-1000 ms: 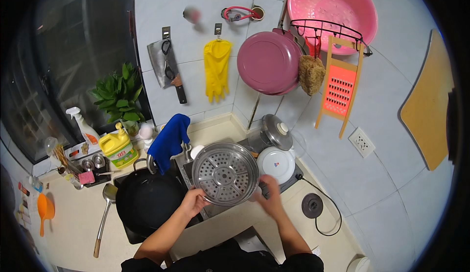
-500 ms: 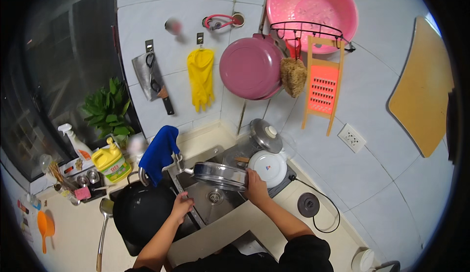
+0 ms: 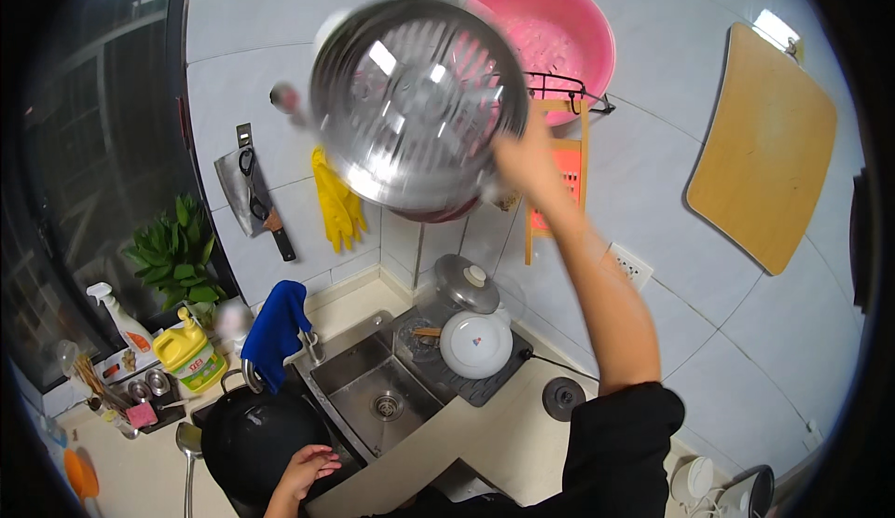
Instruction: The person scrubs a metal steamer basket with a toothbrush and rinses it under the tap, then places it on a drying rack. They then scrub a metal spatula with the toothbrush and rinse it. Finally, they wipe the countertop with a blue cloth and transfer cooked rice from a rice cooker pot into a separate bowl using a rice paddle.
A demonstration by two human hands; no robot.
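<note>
up by the wall rack, right hand (image 3: 527, 159) is raised high and clamped on the rim of a perforated steel steamer tray (image 3: 415, 103), blurred, tilted toward the camera, covering part of the pink basin (image 3: 569, 38) and the orange grater (image 3: 559, 178) behind it. left hand (image 3: 303, 471) is low, fingers loosely spread and holding nothing, resting at the edge of the black wok (image 3: 252, 439) just left of the steel sink (image 3: 373, 397). further out: white plate (image 3: 475, 343) and pot lid (image 3: 464, 280) right of the sink, blue cloth (image 3: 277, 327) over the tap, yellow gloves (image 3: 337, 203) and cleaver (image 3: 244, 192) on the tiled wall.
</note>
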